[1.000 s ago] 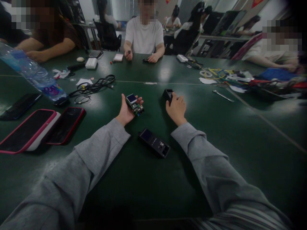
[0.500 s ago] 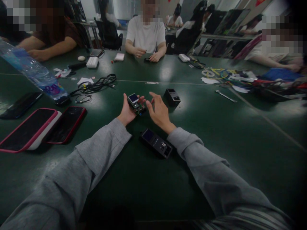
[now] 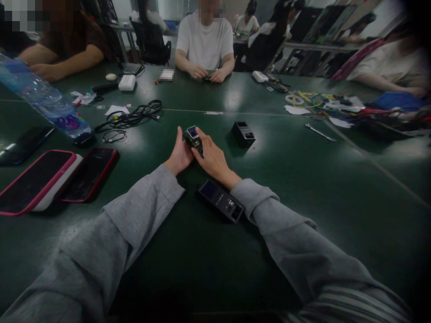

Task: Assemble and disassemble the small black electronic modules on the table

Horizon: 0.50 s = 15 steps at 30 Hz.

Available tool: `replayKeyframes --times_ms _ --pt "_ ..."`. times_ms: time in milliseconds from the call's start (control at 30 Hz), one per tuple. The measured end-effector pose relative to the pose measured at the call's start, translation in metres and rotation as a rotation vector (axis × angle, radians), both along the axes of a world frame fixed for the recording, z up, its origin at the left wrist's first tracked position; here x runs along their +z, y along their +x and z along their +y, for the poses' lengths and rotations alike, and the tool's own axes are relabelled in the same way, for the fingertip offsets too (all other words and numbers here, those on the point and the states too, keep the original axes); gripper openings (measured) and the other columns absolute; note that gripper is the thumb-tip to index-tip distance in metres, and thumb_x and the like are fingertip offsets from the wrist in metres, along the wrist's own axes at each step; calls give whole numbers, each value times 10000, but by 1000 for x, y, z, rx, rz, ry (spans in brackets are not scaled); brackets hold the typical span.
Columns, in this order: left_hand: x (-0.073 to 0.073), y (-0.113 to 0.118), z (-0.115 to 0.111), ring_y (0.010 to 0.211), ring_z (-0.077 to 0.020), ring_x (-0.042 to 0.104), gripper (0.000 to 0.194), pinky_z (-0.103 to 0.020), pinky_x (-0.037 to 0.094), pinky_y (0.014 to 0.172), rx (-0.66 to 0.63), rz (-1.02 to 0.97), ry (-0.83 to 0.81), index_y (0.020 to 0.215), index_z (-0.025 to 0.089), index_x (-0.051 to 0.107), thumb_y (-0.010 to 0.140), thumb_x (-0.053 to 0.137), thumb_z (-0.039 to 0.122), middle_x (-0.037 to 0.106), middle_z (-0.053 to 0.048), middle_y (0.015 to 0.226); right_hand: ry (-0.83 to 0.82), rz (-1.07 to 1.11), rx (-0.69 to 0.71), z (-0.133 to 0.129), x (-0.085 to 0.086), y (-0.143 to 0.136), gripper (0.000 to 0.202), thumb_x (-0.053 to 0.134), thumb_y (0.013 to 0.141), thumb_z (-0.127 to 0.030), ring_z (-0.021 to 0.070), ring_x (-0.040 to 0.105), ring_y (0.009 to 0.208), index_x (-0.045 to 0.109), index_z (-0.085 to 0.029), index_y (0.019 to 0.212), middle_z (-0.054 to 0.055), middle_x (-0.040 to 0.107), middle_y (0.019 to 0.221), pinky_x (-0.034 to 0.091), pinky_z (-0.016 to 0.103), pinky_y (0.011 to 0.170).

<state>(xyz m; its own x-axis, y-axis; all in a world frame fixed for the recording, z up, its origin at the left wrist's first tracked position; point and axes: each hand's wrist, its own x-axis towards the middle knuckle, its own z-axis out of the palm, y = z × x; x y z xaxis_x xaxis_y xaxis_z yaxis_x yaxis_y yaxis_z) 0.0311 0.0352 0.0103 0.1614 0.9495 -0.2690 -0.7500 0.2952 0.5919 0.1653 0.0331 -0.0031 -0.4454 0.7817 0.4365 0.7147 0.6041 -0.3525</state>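
Observation:
Above the green table, my left hand (image 3: pixel 179 154) holds a small circuit board with a screen (image 3: pixel 193 133), its thumb raised along the near side. My right hand (image 3: pixel 213 155) reaches over the same board from the right, its fingers on the screen edge and the lower part, covering much of it. Close below my right wrist lies a black handheld device (image 3: pixel 220 200) with a dark screen and buttons. A second black case (image 3: pixel 243 134) stands on the table beyond my right hand.
On the left lie phones, one a red-cased phone (image 3: pixel 90 174), and a plastic bottle (image 3: pixel 47 101). Black cables (image 3: pixel 134 115) are coiled behind them. A wrench (image 3: pixel 319 133) and a heap of wires (image 3: pixel 357 112) lie right. Across the table (image 3: pixel 175 260) sits a person in white (image 3: pixel 204 42).
My right hand has moved left and closed onto the circuit board, where before it hovered beside it with fingers apart. My left hand still holds the board.

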Motion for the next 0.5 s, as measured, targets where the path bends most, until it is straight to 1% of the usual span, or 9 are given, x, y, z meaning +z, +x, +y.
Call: replayKeyframes --times_ms 100,233,300,367,500 --pt "0 -1 0 1105 -268 680 672 -378 495 1028 39 14 -25 1277 149 605 929 422 694 726 -155 1097 50 8 -161 15 -1 16 605 404 999 -379 328 567 1203 256 -191 1556 153 512 1398 547 493 957" --pt "-1 -2 -1 1240 -267 614 661 -382 480 1054 59 21 -24 1356 184 536 916 480 674 656 -159 1263 63 59 -389 37 -3 37 581 443 972 -354 343 592 1141 347 -143 1504 189 538 1339 545 525 917" --pt "-1 -2 -1 1287 -271 583 653 -392 474 1063 54 14 -14 1383 202 515 916 495 659 624 -156 1323 59 60 -436 41 -5 42 568 456 967 -355 343 608 1103 374 -147 1489 191 556 1299 549 527 886" --pt "-1 -1 -2 1302 -277 572 653 -400 472 1067 51 16 -5 1394 201 507 914 508 644 613 -159 1342 56 29 -451 41 -5 42 551 479 956 -339 344 615 1078 408 -153 1470 191 570 1252 554 514 857" --pt "-1 -2 -3 1264 -276 600 624 -394 465 1070 53 46 9 1350 183 549 915 521 629 655 -160 1284 13 -31 -501 37 -6 39 550 519 936 -292 337 623 1028 430 -155 1461 198 556 1206 557 484 810"
